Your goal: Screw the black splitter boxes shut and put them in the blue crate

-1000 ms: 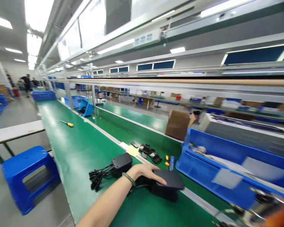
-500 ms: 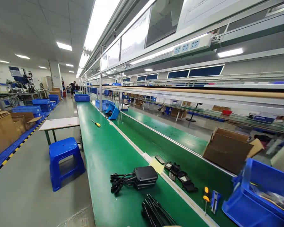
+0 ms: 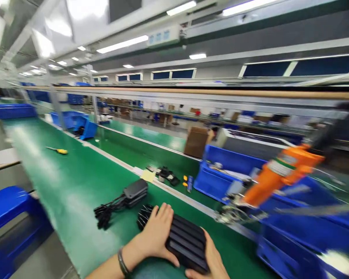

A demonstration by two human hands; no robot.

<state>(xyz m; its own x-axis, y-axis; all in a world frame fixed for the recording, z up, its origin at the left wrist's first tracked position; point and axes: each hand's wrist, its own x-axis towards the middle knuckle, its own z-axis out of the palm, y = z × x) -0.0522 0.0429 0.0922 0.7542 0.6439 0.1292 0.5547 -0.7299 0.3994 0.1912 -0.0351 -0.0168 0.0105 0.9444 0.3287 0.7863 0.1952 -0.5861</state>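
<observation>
- Green bench [image 3: 84,182] carries everything.
- Blue bins [image 3: 218,182] at right, contents blurred.
- Black ribbed unit [image 3: 186,242] lies flat near the bench edge, long axis running left-far to right-near.
- Left hand [image 3: 157,234] grasps its left side; right hand [image 3: 212,259] grips its near-right corner.

A factory assembly hall, shown by long green conveyor benches [image 3: 75,174] running in parallel rows far into the background, blue plastic parts bins [image 3: 229,170] set along them, overhead rails with fluorescent strip lights [image 3: 122,44] and a socket strip [image 3: 163,37], an orange powered screwdriver [image 3: 279,172] hanging over the bench, a cardboard carton [image 3: 196,141], a blue stool [image 3: 8,213] in the aisle, a yellow-handled screwdriver [image 3: 56,150] left on the belt
</observation>
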